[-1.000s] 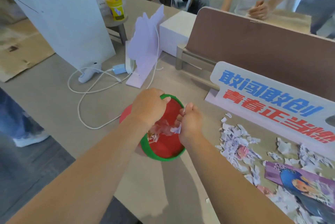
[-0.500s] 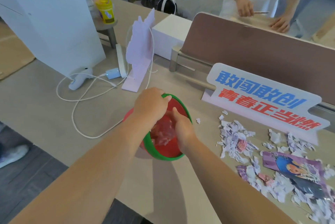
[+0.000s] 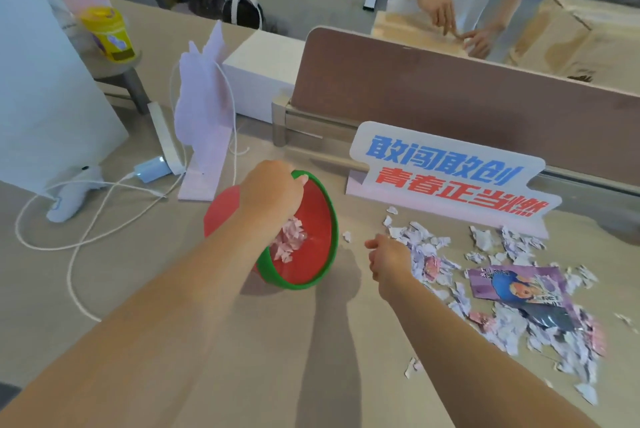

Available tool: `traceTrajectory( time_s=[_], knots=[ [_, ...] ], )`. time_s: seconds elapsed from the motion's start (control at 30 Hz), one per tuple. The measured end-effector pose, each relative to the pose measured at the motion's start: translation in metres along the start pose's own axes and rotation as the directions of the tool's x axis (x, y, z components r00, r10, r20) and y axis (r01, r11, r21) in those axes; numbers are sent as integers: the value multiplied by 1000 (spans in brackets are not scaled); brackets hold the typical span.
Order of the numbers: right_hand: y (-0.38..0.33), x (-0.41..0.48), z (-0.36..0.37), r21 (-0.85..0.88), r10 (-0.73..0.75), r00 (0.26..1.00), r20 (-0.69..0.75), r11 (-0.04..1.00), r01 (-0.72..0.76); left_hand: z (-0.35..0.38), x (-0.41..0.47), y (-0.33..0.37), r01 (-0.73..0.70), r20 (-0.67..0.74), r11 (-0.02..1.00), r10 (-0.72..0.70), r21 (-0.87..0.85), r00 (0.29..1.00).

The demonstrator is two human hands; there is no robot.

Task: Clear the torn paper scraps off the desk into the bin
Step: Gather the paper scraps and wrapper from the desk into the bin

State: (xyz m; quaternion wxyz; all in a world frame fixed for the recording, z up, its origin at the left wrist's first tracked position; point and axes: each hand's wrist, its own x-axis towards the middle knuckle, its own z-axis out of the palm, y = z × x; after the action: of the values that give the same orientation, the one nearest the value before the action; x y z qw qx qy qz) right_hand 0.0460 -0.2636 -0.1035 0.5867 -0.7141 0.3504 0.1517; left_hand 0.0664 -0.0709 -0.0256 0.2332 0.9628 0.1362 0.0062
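Bin (image 3: 317, 256) – red, green rim, tilted, mouth facing right toward scraps (image 3: 429, 247); left hand (image 3: 272, 190) clamps rim, right hand (image 3: 388, 259) loosely curled, empty.

1. Only one view is supplied, worn on the head; no second view is given for overlap.
2. It is aimed forward and down onto the desk (image 3: 311, 375).
3. Both forearms are seen close, entering from the bottom edge.
4. The wide angle takes in the divider panel (image 3: 450, 98) beyond.

Right hand (image 3: 389, 259) now out of bin (image 3: 325, 220)
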Motion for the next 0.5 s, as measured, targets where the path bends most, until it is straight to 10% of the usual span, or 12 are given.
traceTrajectory(
  time_s=[0.13, 0.27, 0.37, 0.5],
  knots=[
    [7, 40, 5, -355, -132, 990, 58, 924, 144, 3, 17, 2, -23, 3, 999, 23, 27, 1000],
    [6, 70, 26, -729, -296, 924, 244, 572, 376, 0, 34, -2, -34, -16, 999, 35, 41, 999],
    [19, 86, 37, -752, -339, 797, 499, 288, 593, 0, 43, -6, -34, -26, 999, 35, 32, 999],
    [30, 85, 36, -776, -296, 799, 523, 224, 590, 1, 49, -7, -22, -35, 1000, 23, 15, 999]
  ],
)
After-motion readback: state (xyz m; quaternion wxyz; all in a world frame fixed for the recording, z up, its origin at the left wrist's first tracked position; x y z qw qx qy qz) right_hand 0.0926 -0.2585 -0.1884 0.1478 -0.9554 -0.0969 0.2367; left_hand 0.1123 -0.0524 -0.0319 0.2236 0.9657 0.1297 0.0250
